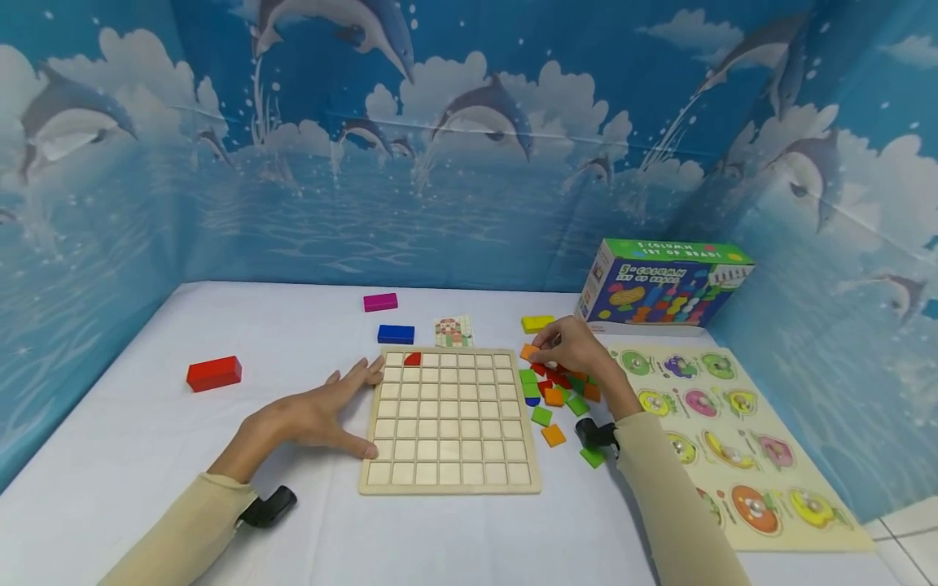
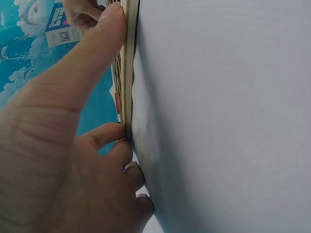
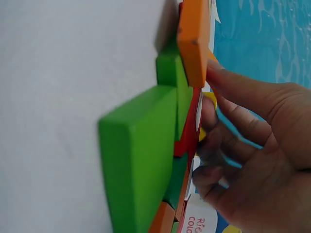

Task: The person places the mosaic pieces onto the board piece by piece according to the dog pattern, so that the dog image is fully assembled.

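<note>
Left of the grid board (image 1: 449, 427), left hand (image 1: 317, 413) just touches it, spread wide; right of it, right hand (image 1: 575, 346) is pinching an orange tile (image 1: 528, 352)

The white table (image 1: 440, 541) holds a red block (image 1: 214, 373) at left and, mid-frame, a grid board (image 1: 449, 429), card (image 1: 453, 331), blue block (image 1: 396, 334) and magenta block (image 1: 380, 303). Right of these lie coloured tiles (image 1: 554, 397), a yellow block (image 1: 537, 324), a box (image 1: 659, 285) and a fruit board (image 1: 736, 427).

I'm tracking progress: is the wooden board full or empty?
Nearly empty: the board has one red piece in its top row; no other piece shows on it.
</note>
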`<state>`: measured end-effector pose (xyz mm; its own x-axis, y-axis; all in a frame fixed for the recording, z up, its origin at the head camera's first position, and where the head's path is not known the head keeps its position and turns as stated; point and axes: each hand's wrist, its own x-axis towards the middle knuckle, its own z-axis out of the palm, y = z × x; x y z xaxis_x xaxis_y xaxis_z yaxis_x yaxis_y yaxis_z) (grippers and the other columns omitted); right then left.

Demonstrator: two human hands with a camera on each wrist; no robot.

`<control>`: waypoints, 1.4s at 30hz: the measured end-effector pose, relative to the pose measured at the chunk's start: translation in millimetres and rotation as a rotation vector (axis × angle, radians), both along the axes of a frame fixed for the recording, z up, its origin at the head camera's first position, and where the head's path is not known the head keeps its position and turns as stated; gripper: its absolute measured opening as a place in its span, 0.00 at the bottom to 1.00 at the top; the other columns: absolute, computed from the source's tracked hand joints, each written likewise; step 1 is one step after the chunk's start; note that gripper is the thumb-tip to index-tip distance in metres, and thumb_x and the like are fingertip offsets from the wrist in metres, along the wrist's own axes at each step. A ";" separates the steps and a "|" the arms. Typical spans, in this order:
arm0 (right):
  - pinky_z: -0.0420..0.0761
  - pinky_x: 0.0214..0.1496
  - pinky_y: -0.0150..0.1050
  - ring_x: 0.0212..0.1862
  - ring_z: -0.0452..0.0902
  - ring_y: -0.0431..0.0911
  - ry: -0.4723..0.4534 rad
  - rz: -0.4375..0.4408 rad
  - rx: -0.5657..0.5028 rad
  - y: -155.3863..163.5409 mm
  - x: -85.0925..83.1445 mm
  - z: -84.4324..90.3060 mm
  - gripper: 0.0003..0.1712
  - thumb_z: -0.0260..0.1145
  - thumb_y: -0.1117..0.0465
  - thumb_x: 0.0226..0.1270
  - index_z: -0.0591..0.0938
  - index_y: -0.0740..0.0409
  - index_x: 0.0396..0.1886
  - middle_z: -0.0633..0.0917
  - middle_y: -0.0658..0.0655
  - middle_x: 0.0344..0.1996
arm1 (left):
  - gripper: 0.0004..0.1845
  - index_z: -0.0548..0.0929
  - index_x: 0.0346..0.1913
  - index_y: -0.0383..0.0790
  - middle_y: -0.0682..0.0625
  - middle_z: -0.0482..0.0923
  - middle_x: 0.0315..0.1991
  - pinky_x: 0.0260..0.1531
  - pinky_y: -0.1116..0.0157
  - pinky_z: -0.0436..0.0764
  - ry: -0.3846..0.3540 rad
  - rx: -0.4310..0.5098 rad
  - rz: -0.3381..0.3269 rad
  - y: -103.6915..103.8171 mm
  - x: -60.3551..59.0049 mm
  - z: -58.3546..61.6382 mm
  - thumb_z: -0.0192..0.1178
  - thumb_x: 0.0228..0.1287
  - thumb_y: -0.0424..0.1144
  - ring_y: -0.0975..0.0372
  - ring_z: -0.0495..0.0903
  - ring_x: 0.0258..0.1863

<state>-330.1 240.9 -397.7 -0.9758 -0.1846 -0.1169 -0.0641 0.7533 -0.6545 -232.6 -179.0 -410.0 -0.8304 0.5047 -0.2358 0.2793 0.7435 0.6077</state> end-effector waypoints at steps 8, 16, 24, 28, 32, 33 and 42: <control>0.87 0.44 0.38 0.35 0.85 0.50 0.145 0.074 -0.055 0.0 3.2 0.1 0.06 0.75 0.65 0.73 0.93 0.65 0.43 0.92 0.61 0.38 | 0.75 0.40 0.90 0.48 0.44 0.50 0.88 0.82 0.34 0.38 -0.005 -0.001 -0.002 -1.3 -0.9 -1.5 0.85 0.52 0.58 0.40 0.34 0.88; 0.82 0.33 0.36 0.37 0.85 0.58 0.077 0.159 -0.268 -21.3 7.7 2.5 0.10 0.73 0.65 0.75 0.92 0.69 0.47 0.93 0.66 0.42 | 0.75 0.39 0.90 0.47 0.44 0.51 0.88 0.83 0.36 0.37 -0.004 0.000 0.004 -3.2 0.6 1.5 0.85 0.52 0.58 0.42 0.34 0.88; 0.79 0.31 0.38 0.31 0.82 0.51 0.032 0.196 -0.340 -74.2 11.7 3.0 0.07 0.76 0.66 0.72 0.94 0.66 0.42 0.94 0.61 0.38 | 0.76 0.39 0.90 0.47 0.44 0.51 0.88 0.83 0.36 0.36 -0.006 -0.002 0.009 -4.7 0.0 1.5 0.85 0.51 0.58 0.42 0.33 0.88; 0.82 0.33 0.39 0.33 0.85 0.53 0.036 0.210 -0.343 -99.3 9.8 3.8 0.05 0.76 0.66 0.71 0.94 0.65 0.40 0.94 0.59 0.37 | 0.75 0.39 0.90 0.47 0.44 0.51 0.88 0.83 0.36 0.36 -0.007 0.005 0.001 -4.9 -0.7 -0.3 0.85 0.52 0.58 0.42 0.33 0.88; 0.86 0.33 0.40 0.33 0.86 0.54 0.044 0.217 -0.309 -116.5 4.8 3.2 0.05 0.77 0.66 0.71 0.95 0.63 0.39 0.94 0.58 0.34 | 0.75 0.39 0.90 0.46 0.44 0.50 0.88 0.83 0.36 0.35 -0.008 0.017 -0.006 -3.2 -1.2 -2.1 0.84 0.52 0.59 0.43 0.33 0.88; 0.86 0.33 0.40 0.33 0.86 0.54 0.043 0.220 -0.302 -119.7 3.4 2.4 0.04 0.77 0.66 0.71 0.95 0.63 0.39 0.94 0.58 0.34 | 0.75 0.39 0.90 0.46 0.44 0.50 0.88 0.83 0.36 0.35 -0.009 0.018 -0.006 -2.6 -1.3 -2.4 0.84 0.52 0.59 0.44 0.32 0.88; 0.86 0.33 0.39 0.32 0.86 0.50 0.047 0.202 -0.238 -133.5 -0.2 -0.5 0.04 0.77 0.66 0.70 0.95 0.63 0.37 0.93 0.57 0.33 | 0.76 0.38 0.90 0.47 0.46 0.53 0.87 0.83 0.36 0.37 -0.012 0.002 0.001 0.9 -1.8 -1.8 0.84 0.52 0.60 0.45 0.33 0.88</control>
